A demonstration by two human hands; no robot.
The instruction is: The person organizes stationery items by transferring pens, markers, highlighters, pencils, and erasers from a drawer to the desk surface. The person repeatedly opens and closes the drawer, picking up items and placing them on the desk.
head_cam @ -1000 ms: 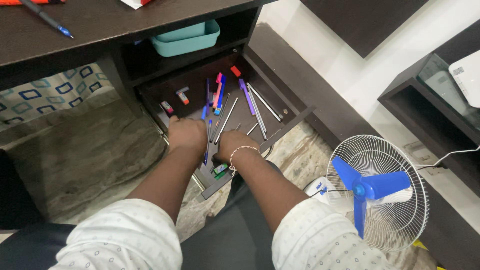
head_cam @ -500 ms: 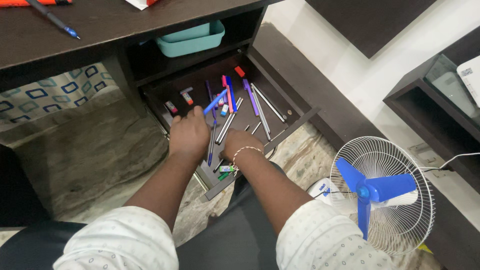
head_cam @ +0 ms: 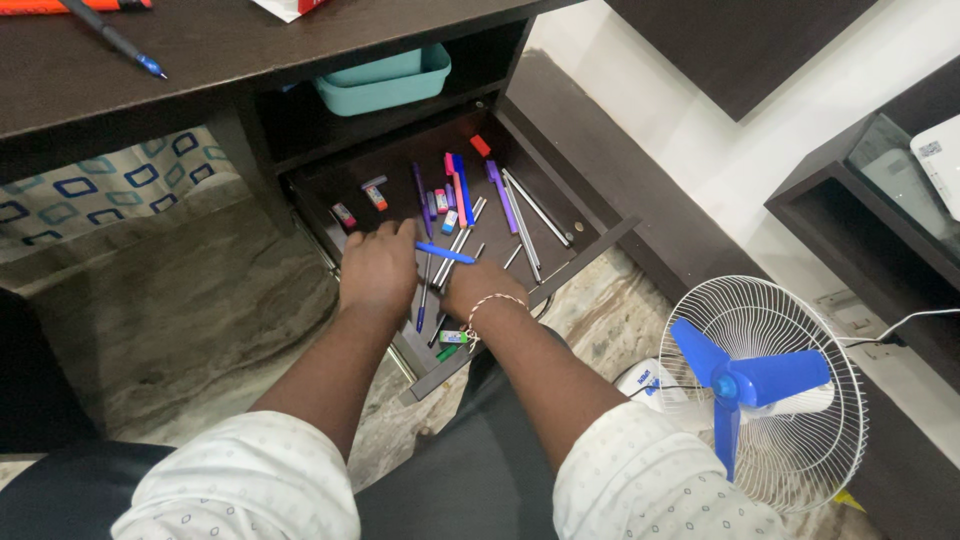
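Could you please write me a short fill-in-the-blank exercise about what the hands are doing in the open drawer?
1. The left hand holds a pen coloured ____.
2. Both hands, the right hand too, are inside an open ____.
3. On the shelf above sits a teal ____.
4. The floor fan has ____ blades.

Missing words: blue; drawer; tray; blue.

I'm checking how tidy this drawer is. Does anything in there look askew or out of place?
Yes. In the open drawer, pens and markers lie loose at crossing angles. A blue pen sits crosswise over the others between the left hand and right hand. Small erasers are scattered apart.
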